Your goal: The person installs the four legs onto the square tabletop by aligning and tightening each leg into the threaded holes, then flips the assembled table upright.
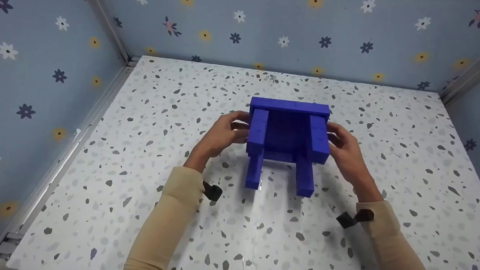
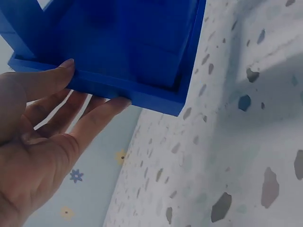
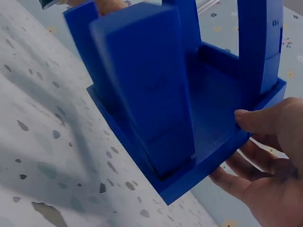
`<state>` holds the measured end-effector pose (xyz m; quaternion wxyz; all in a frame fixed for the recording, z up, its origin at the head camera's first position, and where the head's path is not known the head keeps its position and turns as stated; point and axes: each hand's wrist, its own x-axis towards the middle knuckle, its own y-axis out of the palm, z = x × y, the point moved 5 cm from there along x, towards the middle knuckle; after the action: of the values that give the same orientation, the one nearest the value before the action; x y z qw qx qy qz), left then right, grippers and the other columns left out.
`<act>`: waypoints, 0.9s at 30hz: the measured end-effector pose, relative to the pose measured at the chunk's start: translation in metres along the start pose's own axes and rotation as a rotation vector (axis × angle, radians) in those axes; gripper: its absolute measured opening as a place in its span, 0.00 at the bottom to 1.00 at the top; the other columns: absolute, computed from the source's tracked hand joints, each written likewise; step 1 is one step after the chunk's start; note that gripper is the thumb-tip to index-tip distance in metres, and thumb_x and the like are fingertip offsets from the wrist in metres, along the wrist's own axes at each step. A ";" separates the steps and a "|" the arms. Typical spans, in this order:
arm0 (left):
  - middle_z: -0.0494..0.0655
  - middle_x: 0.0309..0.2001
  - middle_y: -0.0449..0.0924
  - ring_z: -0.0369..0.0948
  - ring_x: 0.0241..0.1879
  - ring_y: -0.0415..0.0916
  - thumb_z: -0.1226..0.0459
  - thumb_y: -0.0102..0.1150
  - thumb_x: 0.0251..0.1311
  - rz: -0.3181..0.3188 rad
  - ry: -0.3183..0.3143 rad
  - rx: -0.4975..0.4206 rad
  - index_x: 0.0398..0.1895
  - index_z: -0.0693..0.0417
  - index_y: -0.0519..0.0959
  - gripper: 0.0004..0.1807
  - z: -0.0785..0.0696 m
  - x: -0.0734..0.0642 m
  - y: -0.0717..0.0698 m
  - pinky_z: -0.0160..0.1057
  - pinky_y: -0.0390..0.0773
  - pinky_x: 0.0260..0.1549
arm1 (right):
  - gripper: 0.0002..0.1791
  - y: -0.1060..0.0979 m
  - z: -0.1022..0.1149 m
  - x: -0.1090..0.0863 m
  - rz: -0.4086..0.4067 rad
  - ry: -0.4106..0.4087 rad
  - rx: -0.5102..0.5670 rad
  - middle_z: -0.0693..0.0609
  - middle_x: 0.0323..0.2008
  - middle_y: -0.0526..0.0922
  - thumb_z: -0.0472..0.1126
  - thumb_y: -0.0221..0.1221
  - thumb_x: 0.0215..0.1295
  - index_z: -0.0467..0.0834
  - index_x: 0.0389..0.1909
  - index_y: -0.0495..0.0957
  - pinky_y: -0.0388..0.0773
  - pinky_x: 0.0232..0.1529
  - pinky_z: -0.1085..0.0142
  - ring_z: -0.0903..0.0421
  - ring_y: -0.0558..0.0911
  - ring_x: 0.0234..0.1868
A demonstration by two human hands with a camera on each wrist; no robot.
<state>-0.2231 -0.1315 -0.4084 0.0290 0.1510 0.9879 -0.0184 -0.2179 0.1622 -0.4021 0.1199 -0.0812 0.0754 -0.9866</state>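
Observation:
A small blue four-legged stool or table (image 1: 286, 132) is tipped so its legs point toward me and its recessed underside shows. My left hand (image 1: 222, 134) grips its left edge. In the left wrist view the thumb lies over the raised rim (image 2: 102, 80), with the fingers on the outer side. On the opposite edge my right hand (image 1: 345, 152) holds on, its thumb inside the rim and fingers behind, as the right wrist view shows. All of the legs (image 3: 142, 90) are attached. Whether the lower edge touches the tabletop, I cannot tell.
The speckled white tabletop (image 1: 123, 155) spreads around the blue piece. Flowered blue panels (image 1: 259, 27) stand behind it and at both sides, with metal rails at the corners. Dark camera mounts (image 1: 213, 191) stick out from both sleeved wrists.

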 end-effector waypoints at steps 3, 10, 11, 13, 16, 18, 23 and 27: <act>0.55 0.56 0.72 0.47 0.57 0.73 0.74 0.56 0.60 -0.002 0.071 -0.001 0.59 0.59 0.71 0.22 -0.009 0.000 0.001 0.42 0.80 0.51 | 0.23 -0.003 0.010 0.000 -0.012 -0.073 0.065 0.47 0.51 0.76 0.30 0.60 0.61 0.36 0.59 0.71 0.79 0.51 0.69 0.53 0.78 0.53; 0.50 0.55 0.75 0.44 0.59 0.71 0.75 0.58 0.59 -0.009 0.199 0.069 0.55 0.57 0.74 0.20 -0.023 -0.004 0.000 0.43 0.79 0.52 | 0.22 -0.005 0.025 -0.002 0.012 -0.235 0.099 0.46 0.47 0.79 0.24 0.61 0.57 0.31 0.54 0.71 0.76 0.57 0.65 0.52 0.78 0.52; 0.50 0.55 0.75 0.44 0.59 0.71 0.75 0.58 0.59 -0.008 0.207 0.080 0.55 0.57 0.74 0.20 -0.024 -0.004 0.000 0.43 0.78 0.52 | 0.22 -0.006 0.026 -0.003 0.013 -0.250 0.089 0.46 0.48 0.79 0.24 0.61 0.56 0.31 0.53 0.72 0.76 0.58 0.65 0.52 0.78 0.53; 0.51 0.54 0.75 0.44 0.60 0.71 0.75 0.58 0.58 -0.006 0.221 0.101 0.53 0.58 0.74 0.18 -0.025 -0.005 0.002 0.43 0.79 0.51 | 0.21 -0.007 0.028 -0.005 0.010 -0.280 0.065 0.46 0.48 0.79 0.23 0.61 0.55 0.31 0.52 0.72 0.75 0.59 0.66 0.52 0.78 0.54; 0.52 0.52 0.76 0.44 0.60 0.71 0.75 0.59 0.58 -0.014 0.245 0.126 0.50 0.59 0.73 0.17 -0.027 -0.006 0.005 0.44 0.79 0.51 | 0.21 -0.008 0.031 -0.008 0.011 -0.323 0.045 0.44 0.48 0.78 0.21 0.61 0.54 0.29 0.51 0.72 0.74 0.60 0.66 0.51 0.77 0.54; 0.53 0.51 0.76 0.44 0.60 0.70 0.75 0.59 0.58 -0.022 0.271 0.149 0.50 0.59 0.73 0.16 -0.028 -0.006 0.006 0.45 0.78 0.52 | 0.22 -0.008 0.032 -0.009 0.016 -0.351 0.032 0.42 0.48 0.76 0.20 0.61 0.53 0.27 0.51 0.71 0.74 0.59 0.66 0.50 0.76 0.54; 0.51 0.53 0.73 0.41 0.60 0.70 0.73 0.59 0.60 -0.030 0.377 0.198 0.50 0.57 0.74 0.15 -0.031 -0.009 0.008 0.43 0.74 0.60 | 0.22 -0.006 0.032 -0.011 0.011 -0.398 -0.040 0.38 0.50 0.74 0.18 0.60 0.52 0.27 0.50 0.72 0.73 0.61 0.66 0.46 0.75 0.57; 0.51 0.56 0.70 0.41 0.62 0.68 0.73 0.57 0.62 -0.047 0.460 0.265 0.49 0.55 0.74 0.13 -0.033 -0.010 0.011 0.43 0.73 0.61 | 0.20 -0.005 0.031 -0.011 0.003 -0.449 -0.100 0.39 0.51 0.73 0.17 0.59 0.52 0.27 0.48 0.72 0.72 0.63 0.65 0.43 0.74 0.58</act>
<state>-0.2122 -0.1230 -0.3756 -0.2167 0.1306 0.9608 -0.1136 -0.2029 0.1657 -0.3725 0.1311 -0.3042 0.0957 -0.9387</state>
